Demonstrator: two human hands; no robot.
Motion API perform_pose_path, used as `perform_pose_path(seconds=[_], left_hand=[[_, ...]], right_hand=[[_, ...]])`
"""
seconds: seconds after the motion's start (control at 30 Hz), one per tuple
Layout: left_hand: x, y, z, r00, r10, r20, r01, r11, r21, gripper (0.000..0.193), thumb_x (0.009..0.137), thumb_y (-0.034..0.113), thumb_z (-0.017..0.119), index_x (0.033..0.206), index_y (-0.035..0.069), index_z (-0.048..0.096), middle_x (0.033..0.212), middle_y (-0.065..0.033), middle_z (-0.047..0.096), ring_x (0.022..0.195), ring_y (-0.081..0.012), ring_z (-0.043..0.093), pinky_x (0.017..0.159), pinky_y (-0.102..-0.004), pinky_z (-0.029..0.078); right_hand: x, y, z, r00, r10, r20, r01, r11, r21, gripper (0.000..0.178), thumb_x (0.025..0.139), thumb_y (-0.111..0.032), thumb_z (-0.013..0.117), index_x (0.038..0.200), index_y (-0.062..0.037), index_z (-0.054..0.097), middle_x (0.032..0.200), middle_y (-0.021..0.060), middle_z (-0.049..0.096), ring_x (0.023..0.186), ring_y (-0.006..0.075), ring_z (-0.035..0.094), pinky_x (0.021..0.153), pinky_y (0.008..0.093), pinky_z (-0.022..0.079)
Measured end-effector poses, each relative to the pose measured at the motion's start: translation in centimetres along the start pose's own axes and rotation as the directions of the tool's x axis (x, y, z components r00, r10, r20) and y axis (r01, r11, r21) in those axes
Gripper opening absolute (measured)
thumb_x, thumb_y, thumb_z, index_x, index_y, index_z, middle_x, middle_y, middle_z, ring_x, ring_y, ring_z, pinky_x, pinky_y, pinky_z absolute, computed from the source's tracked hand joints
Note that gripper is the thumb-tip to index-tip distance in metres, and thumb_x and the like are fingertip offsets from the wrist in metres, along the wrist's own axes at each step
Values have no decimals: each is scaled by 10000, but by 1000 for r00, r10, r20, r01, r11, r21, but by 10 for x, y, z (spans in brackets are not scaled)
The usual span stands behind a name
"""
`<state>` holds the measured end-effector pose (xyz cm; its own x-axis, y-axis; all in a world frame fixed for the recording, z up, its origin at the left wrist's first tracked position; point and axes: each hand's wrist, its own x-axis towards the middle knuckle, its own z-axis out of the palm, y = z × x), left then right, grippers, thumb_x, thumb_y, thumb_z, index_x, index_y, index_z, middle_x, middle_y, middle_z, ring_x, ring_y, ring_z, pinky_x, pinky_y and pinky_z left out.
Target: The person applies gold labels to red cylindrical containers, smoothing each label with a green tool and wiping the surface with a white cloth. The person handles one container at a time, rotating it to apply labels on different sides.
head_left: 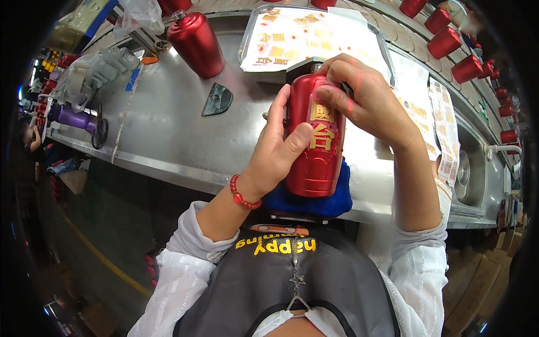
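Note:
A glossy red bottle (314,177) stands tilted before me at the bench edge, its base on a blue cloth (343,194). Gold raised characters (321,136) run down its front. My left hand (272,149) grips the bottle's left side, with the thumb on the front beside the lower character. At the bottle's upper right, my right hand (370,98) is closed, its thumb against the front just above the upper character and its fingers bent over the shoulder near the neck. Whether those fingers pinch anything small is hidden.
Another red bottle (196,45) stands at the back left, near a dark flat scraper-like piece (218,100). A metal tray (245,48) with gold sticker sheets lies behind. A purple flask (73,118) is far left, a sink (477,174) right. Red bottles line a conveyor (387,14).

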<state>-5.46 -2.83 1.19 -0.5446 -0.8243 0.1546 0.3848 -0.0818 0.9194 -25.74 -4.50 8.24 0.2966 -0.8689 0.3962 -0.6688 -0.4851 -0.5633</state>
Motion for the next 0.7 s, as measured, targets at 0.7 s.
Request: perform_pose_path(seconds=[0.7], left_hand=[[-1,-1,-3,1000,-26,-7,27,992,122,933,979,342,679,1580,-58,86,1514,-211,374,1362,-255,462,1127,-371,394]], right_hand=[[5,-2,-6,994,64,91,-60,997,-49,190,911,-130,719,891,17,600,991,146,666,870,291,652,780,360,532]])
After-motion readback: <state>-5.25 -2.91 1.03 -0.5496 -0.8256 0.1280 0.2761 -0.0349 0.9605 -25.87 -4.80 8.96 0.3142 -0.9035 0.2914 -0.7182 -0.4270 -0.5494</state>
